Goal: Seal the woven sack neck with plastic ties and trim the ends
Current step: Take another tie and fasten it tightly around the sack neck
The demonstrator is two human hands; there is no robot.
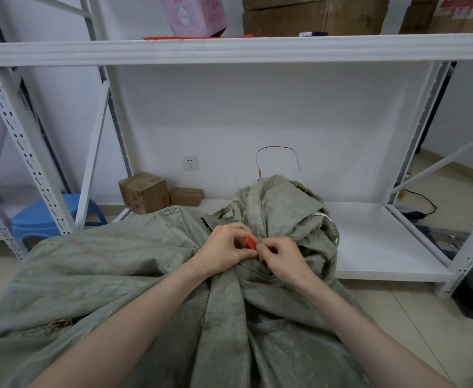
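At the gathered neck (274,217): left hand (224,249) and right hand (284,260), both pressed against its near side, almost touching each other
Left hand: curled, pinching the orange head of the plastic tie (250,242)
Right hand: curled tight, nipping the same tie just right of the orange head; exact part inside the pinch hidden
Tie tail (277,147): thin strand arching above the neck, free in the air, well clear of both hands
Woven sack (112,278): spread from the neck toward the camera, under both forearms, cloth bunched into deep folds
Handling, sack: soft and slack, probably bulky more than heavy at the neck, likely to slip out of a loose loop; best gripped low on the neck, where the folds crowd tightest
Handling, tie: light, springy, stiff enough to hold its own arch; best steadied by the head in one hand, tail drawn with the other
Beyond the neck: white shelf (375,242) of a rack, close behind the sack top; touching or not, cannot tell
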